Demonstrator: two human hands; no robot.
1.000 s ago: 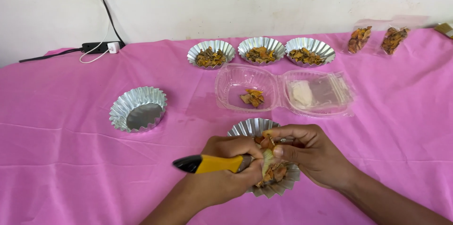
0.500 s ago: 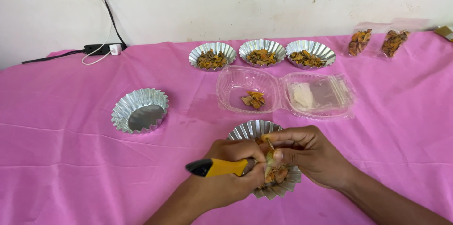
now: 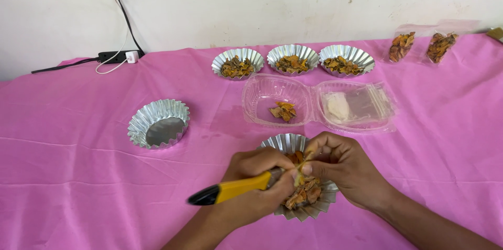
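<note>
My left hand (image 3: 259,182) grips a yellow-and-black handled knife (image 3: 233,189), its blade hidden between my fingers. My right hand (image 3: 348,171) pinches a small yellowish-orange piece (image 3: 299,174) against the blade. Both hands hover over a fluted foil cup (image 3: 293,142) holding orange-brown peelings (image 3: 306,192). Just beyond lies an open clear plastic clamshell (image 3: 262,95) with a few orange pieces (image 3: 283,110) in its left half and a pale lump (image 3: 336,107) in its right half.
An empty foil cup (image 3: 159,123) sits to the left. Three foil cups (image 3: 292,60) filled with orange pieces line the back. Two small clear bags (image 3: 422,46) of pieces lie at the back right. A power strip (image 3: 119,57) with cables rests by the wall on the pink cloth (image 3: 78,176).
The knife handle has tilted and shifted slightly right as my left hand works; the right hand keeps pinching the piece over the cup. The view has drifted a little.
</note>
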